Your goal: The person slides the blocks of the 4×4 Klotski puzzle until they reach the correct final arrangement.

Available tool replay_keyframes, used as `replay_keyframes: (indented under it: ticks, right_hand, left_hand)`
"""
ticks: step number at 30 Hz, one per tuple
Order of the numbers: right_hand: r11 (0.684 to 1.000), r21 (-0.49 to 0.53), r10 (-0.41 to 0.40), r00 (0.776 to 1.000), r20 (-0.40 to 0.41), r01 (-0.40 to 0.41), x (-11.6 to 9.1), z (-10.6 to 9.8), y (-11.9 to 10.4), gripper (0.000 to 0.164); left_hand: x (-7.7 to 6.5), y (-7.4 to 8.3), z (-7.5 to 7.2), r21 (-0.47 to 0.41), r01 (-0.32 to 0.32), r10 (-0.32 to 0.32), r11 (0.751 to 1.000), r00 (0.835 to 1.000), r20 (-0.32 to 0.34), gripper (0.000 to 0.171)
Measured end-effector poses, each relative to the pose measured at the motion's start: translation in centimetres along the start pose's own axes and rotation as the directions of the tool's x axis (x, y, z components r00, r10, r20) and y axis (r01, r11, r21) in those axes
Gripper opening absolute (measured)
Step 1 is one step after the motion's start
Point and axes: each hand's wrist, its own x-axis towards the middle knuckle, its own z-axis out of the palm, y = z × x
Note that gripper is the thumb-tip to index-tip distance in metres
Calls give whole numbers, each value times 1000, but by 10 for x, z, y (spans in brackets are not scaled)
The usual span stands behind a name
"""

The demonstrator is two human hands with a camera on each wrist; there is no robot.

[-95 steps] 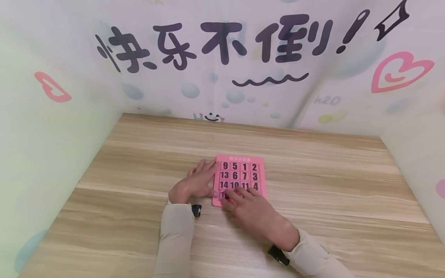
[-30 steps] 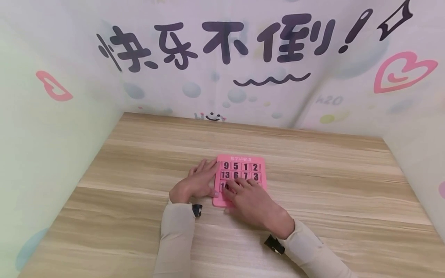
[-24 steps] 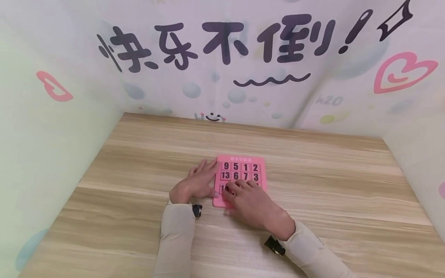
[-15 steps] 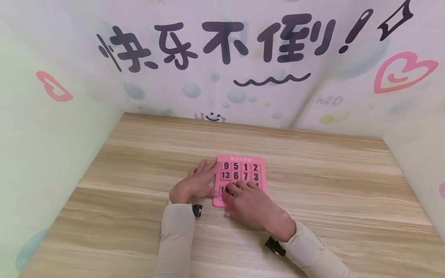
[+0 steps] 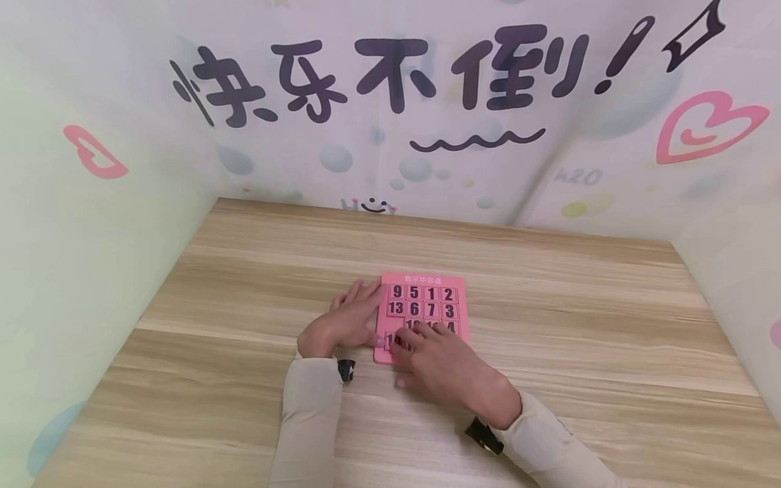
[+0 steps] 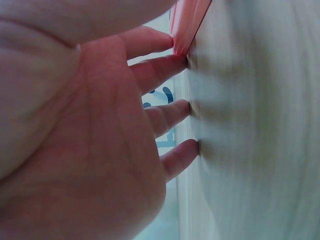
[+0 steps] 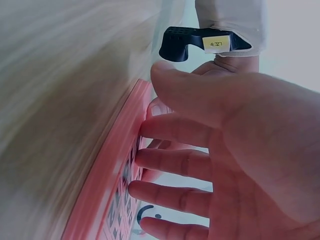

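1. In the head view, a pink number puzzle point(image 5: 423, 300) is lying flat on the wooden table point(image 5: 549, 325), between the two hands. Its top rows are reading 9 5 1 2 and 13 6 7 3; a bare slot is showing at the third row's left end.
2. The left hand point(image 5: 350, 322) is resting against the puzzle's left edge, its fingers relaxed and grasping nothing.
3. The right hand point(image 5: 442, 359) is touching the lower tiles with loosely extended fingers, gripping nothing and hiding most of the bottom row, so those numbers are staying unreadable.
4. In the left wrist view, the thumb's base is filling the upper corner, its tip cut off. Two fingertips are meeting the puzzle's edge; two others are touching the table.
5. In the right wrist view, the frame is cutting off the steeply angled puzzle. The fingers are lying nearly straight over its face, partly covering the other hand. A black device point(image 7: 195, 40) is carrying a label too small to read.
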Motion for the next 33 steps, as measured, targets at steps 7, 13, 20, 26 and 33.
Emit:
replay_keyframes:
  ticks: [7, 13, 20, 26, 33]
  right_hand:
    - [1000, -20, -7, 1000, 13, 8, -1, -3, -2, 54]
    - [1000, -13, -15, 1000, 19, 15, -2, -5, -1, 52]
    - [997, 42, 68, 998, -20, -67, 3, -5, 10, 59]
    - [993, 53, 108, 993, -56, -105, 11, 4, 20, 60]
    - [989, 44, 143, 990, -13, -142, 20, 6, 24, 64]
  left_hand:
    - [0, -1, 0, -8, -9, 9, 1000, 1000, -2, 100]
    - [0, -2, 1, -7, -8, 8, 1000, 1000, -4, 100]
    - [1, -2, 1, -9, -4, 4, 1000, 1000, -1, 99]
    - [1, -2, 1, -12, 0, 0, 1000, 1000, -2, 98]
    - [0, -1, 1, 3, 1, -1, 1000, 1000, -2, 97]
